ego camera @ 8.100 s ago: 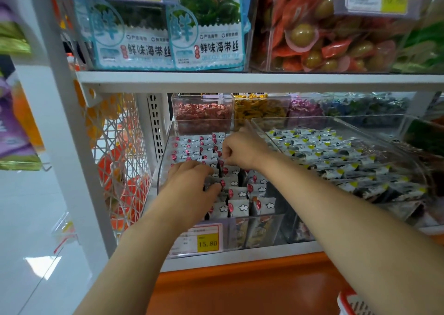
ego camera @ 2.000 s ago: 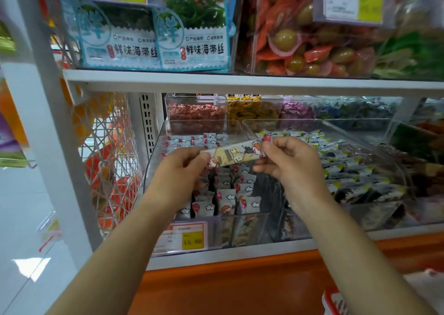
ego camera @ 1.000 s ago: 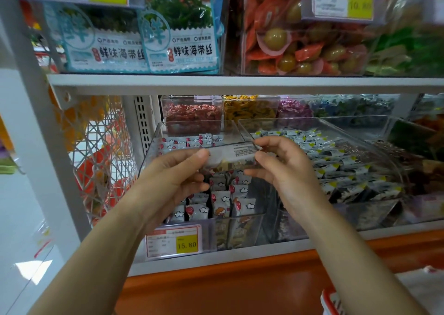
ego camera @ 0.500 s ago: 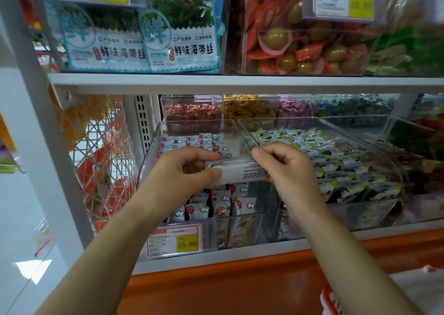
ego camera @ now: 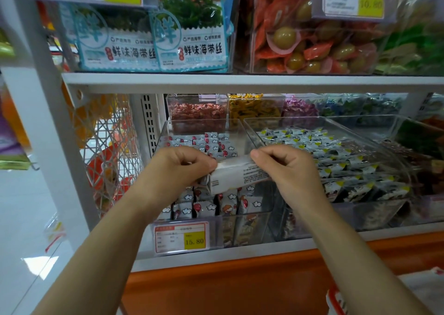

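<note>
A long white snack packet (ego camera: 236, 175) is held level above the clear bin (ego camera: 204, 230) on the lower shelf, its left end pinched by the curled fingers of the left hand (ego camera: 176, 168) and its right end by those of the right hand (ego camera: 287, 168), the printed back turned upward. Beneath it, small packets with red marks (ego camera: 211, 144) are stood in rows inside that bin, and a yellow price tag (ego camera: 182, 236) is fixed to its front wall. Farther back, bins of wrapped sweets (ego camera: 198, 110) are seen, and seaweed bags (ego camera: 153, 43) are stacked on the shelf above.
</note>
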Demonstrator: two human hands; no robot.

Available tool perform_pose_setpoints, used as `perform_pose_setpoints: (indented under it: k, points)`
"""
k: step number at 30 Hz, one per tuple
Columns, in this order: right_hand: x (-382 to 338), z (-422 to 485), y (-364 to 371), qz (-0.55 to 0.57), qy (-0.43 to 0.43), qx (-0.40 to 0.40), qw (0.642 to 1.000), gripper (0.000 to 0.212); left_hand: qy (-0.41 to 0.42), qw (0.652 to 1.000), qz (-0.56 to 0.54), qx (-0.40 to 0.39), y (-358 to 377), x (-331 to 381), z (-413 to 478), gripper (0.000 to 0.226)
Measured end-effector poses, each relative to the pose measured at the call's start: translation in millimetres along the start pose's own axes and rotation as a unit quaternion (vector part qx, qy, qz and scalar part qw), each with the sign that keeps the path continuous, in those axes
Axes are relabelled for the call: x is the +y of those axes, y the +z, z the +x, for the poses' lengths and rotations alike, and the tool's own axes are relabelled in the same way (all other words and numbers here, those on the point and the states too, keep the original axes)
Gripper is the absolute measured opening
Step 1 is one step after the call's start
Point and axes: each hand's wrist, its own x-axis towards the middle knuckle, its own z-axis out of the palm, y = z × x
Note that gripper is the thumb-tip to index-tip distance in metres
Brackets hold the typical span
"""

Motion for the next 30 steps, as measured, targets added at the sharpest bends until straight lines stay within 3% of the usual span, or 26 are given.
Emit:
perform_pose_setpoints:
  k: [4,6,8,12,15,19,24,30]
  points:
    - [3.1,-0.4,0.5,-0.003,0.001,0.028,1.0,0.017,-0.002,1.0,0.001,-0.015,-0.9,-3.0,0.9,0.017]
    - [8.0,0.0,0.9,-0.01,0.004,0.032,0.999,0.035,-0.017,0.999,-0.016,-0.047,1.6,-3.7,0.8,0.01]
    - [11.0,0.2,0.5,-0.003,0.016,0.022,1.0,0.046,-0.018,0.998,-0.003,-0.062,2.8,-6.9,1.7,0.019]
    - [5.8,0.1,-0.5,0.081,0.062,-0.044,0.994,0.02,-0.02,0.999,-0.032,-0.013,2.5,-11.3,5.9,0.013]
    - [7.5,0.7,-4.6,0.077,0.075,-0.118,0.987,0.036,-0.031,0.997,-0.071,0.015,5.2,-14.2,7.6,0.014]
    - [5.5,4.2,-5.0,0.08,0.052,-0.045,0.994,0.027,-0.031,0.995,-0.074,0.055,15.4,-13.4,8.6,0.021]
    - [10.4,12.0,-10.2,0.061,0.062,0.123,0.989,0.012,0.027,0.971,0.209,0.114,13.1,-21.3,26.7,0.037]
    - [17.3,20.4,-12.0,0.082,0.097,0.173,0.977,0.016,0.018,0.898,0.436,-0.052,32.0,-40.6,69.6,0.03]
